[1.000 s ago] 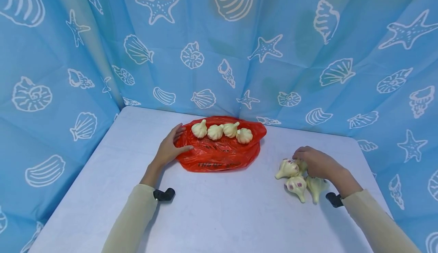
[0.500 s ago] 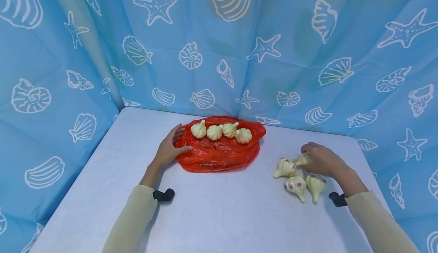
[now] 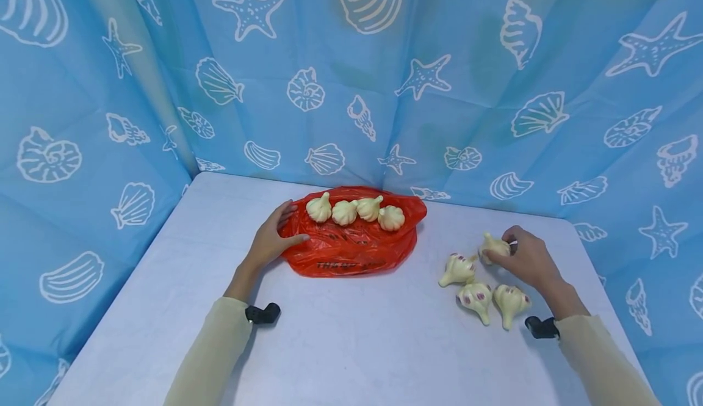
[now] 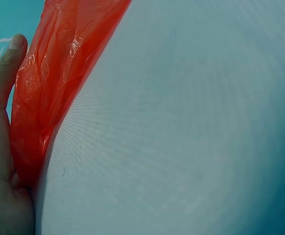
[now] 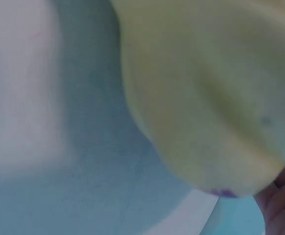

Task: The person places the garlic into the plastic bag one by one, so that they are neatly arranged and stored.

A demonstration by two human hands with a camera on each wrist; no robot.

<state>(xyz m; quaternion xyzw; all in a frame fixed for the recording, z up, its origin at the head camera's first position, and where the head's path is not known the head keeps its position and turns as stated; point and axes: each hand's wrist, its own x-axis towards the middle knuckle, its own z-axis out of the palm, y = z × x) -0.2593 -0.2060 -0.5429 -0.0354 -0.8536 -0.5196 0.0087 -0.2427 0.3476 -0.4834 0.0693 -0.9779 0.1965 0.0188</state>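
At the left end of a red plastic bag [image 3: 351, 247], my left hand [image 3: 267, 239] rests with thumb and fingers spread along its edge. The left wrist view shows the thumb [image 4: 8, 66] straight beside the bag. My right hand [image 3: 529, 259] pinches a garlic bulb [image 3: 493, 246] between thumb and fingers, its stem pointing up. Just in front of that hand lie three more bulbs with purple marks: a left garlic bulb [image 3: 458, 269], a middle garlic bulb [image 3: 475, 298] and a right garlic bulb [image 3: 512, 301]. A garlic bulb [image 5: 201, 98] fills much of the right wrist view, close and blurred.
Several plain garlic bulbs [image 3: 345, 212] sit in a row on the back half of the bag. The white table [image 3: 351, 345] meets a blue shell-print curtain [image 3: 362, 76] behind and at both sides.
My right hand has drawn the pinched garlic bulb to the right and back, off the other bulbs, and its stem now points up. My left hand has stayed on the bag.
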